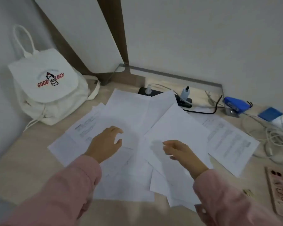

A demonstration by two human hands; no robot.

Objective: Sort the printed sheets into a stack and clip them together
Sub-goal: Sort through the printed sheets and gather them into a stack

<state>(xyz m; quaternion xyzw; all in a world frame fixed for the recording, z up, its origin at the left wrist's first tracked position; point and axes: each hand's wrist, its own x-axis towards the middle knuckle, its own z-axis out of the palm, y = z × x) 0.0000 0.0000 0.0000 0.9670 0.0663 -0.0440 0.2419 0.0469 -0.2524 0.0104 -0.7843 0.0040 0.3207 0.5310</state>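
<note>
The printed sheets lay spread over the middle of the desk, overlapping at many angles, some face up and some showing a blank side. No stack was formed yet. One outer sheet lay apart to the right, with its far corner close to a tangle of white cables.

The left hand and the right hand were both over the pile, fingers loosely bent and gripping nothing. I could not tell if the fingertips touched the paper.

The main risk, in my judgement, was that sweeping the sheets together quickly would fold a corner or leave some pages turned the wrong way, so the stack would be uneven when fastened. The upper sheets covered part of the black power strip, so pulling them could catch on a plug. The outer sheet could easily be forgotten.

The blue stapler stood well apart at the right, beyond the cables, and reaching for it could drag them.
</note>
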